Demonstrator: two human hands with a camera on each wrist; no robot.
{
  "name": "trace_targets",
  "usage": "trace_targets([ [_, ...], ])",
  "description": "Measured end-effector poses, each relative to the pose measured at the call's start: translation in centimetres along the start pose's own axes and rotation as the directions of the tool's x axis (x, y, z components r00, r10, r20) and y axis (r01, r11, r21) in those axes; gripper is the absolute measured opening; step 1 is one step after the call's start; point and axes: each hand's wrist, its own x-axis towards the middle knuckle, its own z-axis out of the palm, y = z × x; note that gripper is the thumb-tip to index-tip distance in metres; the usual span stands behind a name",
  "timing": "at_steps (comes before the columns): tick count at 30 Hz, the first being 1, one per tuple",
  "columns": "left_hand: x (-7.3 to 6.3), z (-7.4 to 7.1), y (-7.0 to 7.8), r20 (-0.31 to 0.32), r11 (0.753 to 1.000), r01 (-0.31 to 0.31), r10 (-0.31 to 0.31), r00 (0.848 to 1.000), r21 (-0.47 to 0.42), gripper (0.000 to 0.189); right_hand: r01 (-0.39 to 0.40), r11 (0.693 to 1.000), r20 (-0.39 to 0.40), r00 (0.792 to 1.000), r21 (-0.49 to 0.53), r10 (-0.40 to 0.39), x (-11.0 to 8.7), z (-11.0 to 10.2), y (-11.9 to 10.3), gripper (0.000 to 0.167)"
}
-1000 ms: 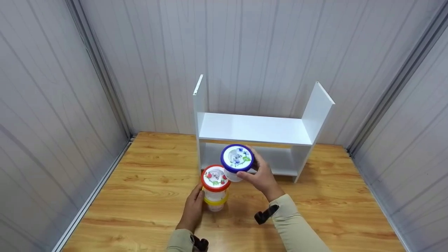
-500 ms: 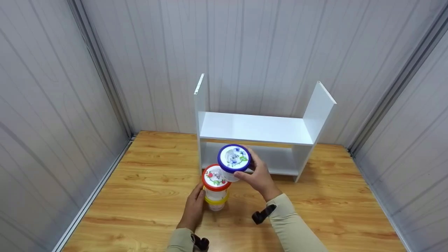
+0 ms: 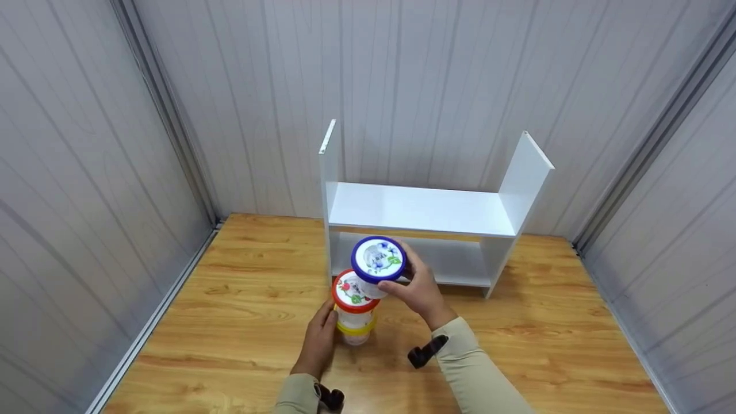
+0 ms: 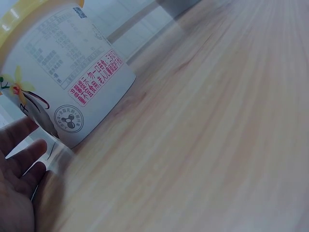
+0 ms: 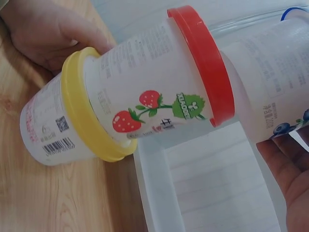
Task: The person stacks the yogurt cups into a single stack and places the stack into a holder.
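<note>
Two printed tubs stand stacked on the wooden tabletop in the head view: a yellow-lidded tub [image 3: 356, 338] below, a red-lidded tub [image 3: 352, 290] with strawberries on top. My left hand [image 3: 317, 340] rests against the stack's left side, its fingers [image 4: 26, 157] fairly straight beside the lower tub in the left wrist view. My right hand [image 3: 421, 292] grips a blue-lidded tub [image 3: 378, 259], thumb in front and fingers behind. In the right wrist view this blueberry tub [image 5: 273, 77] is right at the red lid [image 5: 205, 67], its base overlapping the lid's right part in the head view.
Just behind the tubs stands a white two-tier shelf [image 3: 422, 208] with tall side panels. Its lower board [image 3: 454, 261] is partly hidden by my right hand. Pale panelled walls [image 3: 276, 103] enclose the wooden tabletop [image 3: 230, 322] at the back and sides.
My right hand has carried the blue-lidded tub a little to the left, further over the red lid. My left hand stays at the stack, which has not visibly moved.
</note>
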Motion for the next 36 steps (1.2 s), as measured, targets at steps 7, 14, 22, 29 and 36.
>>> trace_targets([
  [7,0.2,0.1,-0.1,-0.001,1.000,0.023,-0.023,1.000,0.000,0.042,-0.010,1.000,0.013,1.000,0.027,0.010,0.3,0.5,-0.1,0.097],
  [14,0.0,0.0,-0.1,0.024,1.000,0.007,-0.007,1.000,-0.005,0.044,0.006,0.998,0.031,0.999,0.062,-0.008,0.5,1.0,0.0,0.093],
  [22,0.0,0.1,0.0,0.011,0.999,0.029,-0.028,1.000,-0.030,0.044,-0.004,0.998,0.040,0.999,0.067,0.001,0.5,1.4,0.1,0.093],
  [29,-0.1,0.0,-0.1,0.006,0.999,0.037,-0.037,0.999,-0.003,0.045,-0.019,0.998,0.055,0.998,0.065,0.015,0.5,1.7,0.1,0.093],
  [36,0.0,0.0,-0.2,0.004,0.999,0.034,-0.034,0.999,-0.001,0.047,-0.024,0.998,0.061,0.998,0.059,0.020,0.7,2.0,0.1,0.093],
])
